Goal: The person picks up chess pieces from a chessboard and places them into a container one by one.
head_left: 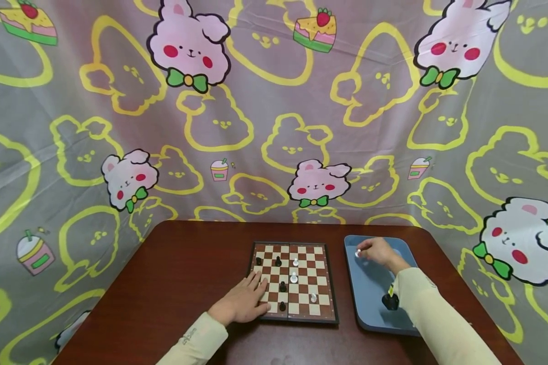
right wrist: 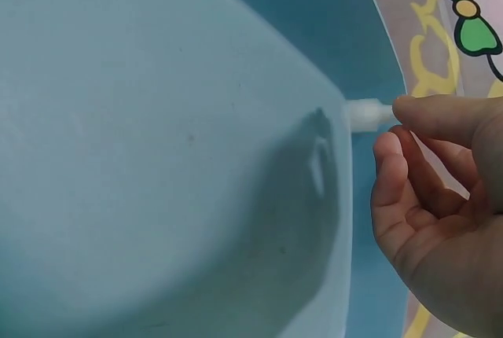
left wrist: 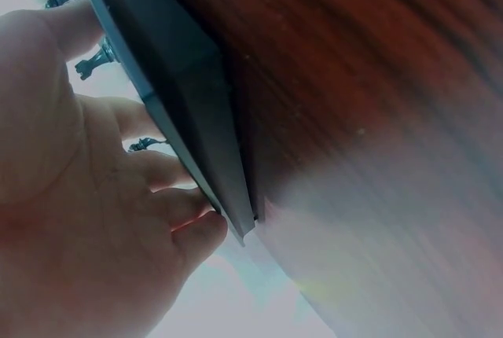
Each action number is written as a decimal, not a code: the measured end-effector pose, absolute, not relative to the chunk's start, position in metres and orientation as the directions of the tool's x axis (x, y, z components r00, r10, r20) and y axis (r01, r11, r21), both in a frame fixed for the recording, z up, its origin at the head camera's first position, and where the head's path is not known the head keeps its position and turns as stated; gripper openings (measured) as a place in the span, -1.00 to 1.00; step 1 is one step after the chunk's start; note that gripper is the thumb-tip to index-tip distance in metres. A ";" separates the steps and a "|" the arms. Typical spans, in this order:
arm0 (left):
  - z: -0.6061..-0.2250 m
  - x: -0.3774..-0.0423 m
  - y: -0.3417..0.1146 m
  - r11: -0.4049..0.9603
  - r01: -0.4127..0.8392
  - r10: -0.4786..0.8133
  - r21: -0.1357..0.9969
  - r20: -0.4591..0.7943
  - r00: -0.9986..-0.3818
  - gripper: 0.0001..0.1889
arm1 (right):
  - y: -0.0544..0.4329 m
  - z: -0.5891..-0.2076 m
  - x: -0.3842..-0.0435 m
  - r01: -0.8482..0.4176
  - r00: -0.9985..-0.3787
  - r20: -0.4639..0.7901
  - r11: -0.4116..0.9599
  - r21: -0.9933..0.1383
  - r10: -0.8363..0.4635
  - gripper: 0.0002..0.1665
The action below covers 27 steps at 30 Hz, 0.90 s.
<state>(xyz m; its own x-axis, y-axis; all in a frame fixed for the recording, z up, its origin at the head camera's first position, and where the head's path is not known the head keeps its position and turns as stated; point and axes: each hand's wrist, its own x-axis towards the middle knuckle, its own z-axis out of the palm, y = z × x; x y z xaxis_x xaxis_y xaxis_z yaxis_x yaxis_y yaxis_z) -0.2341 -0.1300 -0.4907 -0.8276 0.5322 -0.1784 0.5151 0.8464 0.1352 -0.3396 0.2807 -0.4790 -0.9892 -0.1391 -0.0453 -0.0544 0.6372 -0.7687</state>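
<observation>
My right hand (head_left: pixel 378 252) pinches a small white chess piece (right wrist: pixel 365 115) between thumb and fingertips, at the far left part of the blue tray (head_left: pixel 370 304). In the right wrist view the piece's wide end meets the tray's surface or stands just over it; I cannot tell which. My left hand (head_left: pixel 243 298) rests with spread, fairly straight fingers on the left edge of the chessboard (head_left: pixel 305 318). Several black pieces, among them a black knight-like piece (left wrist: pixel 96 60), and three white ones, one a white chess piece (head_left: pixel 294 277), stand on the board.
The board and tray lie side by side on a dark red-brown table (head_left: pixel 187 268), with a strip of tabletop between them. Behind and at both sides hangs a cartoon-printed curtain (head_left: pixel 265 101). A small black object (head_left: pixel 390 300) is at the right sleeve.
</observation>
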 end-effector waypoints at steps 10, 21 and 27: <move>-0.489 -0.234 -0.128 0.844 0.518 0.536 0.138 -0.189 -0.823 -0.24 | 0.284 -0.474 -0.332 -0.077 -0.988 -0.031 0.652 -0.755 -0.153 -0.72; -0.488 -0.235 -0.129 0.847 0.515 0.531 0.132 -0.183 -0.827 -0.24 | 0.272 -0.458 -0.323 -0.146 -0.971 -0.010 0.622 -0.769 -0.240 -0.69; -0.490 -0.236 -0.128 0.846 0.515 0.533 0.139 -0.179 -0.827 -0.25 | 0.257 -0.450 -0.312 -0.197 -0.957 0.009 0.628 -0.753 -0.289 -0.71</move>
<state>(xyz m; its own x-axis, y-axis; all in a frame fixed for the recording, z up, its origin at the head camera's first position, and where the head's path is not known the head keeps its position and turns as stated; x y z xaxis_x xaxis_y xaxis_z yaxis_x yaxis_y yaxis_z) -0.2360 -0.1285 -0.4899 -0.8272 0.5325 -0.1793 0.5146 0.8461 0.1389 -0.3116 0.2566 -0.4500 -0.9572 -0.2891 0.0094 -0.1971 0.6282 -0.7527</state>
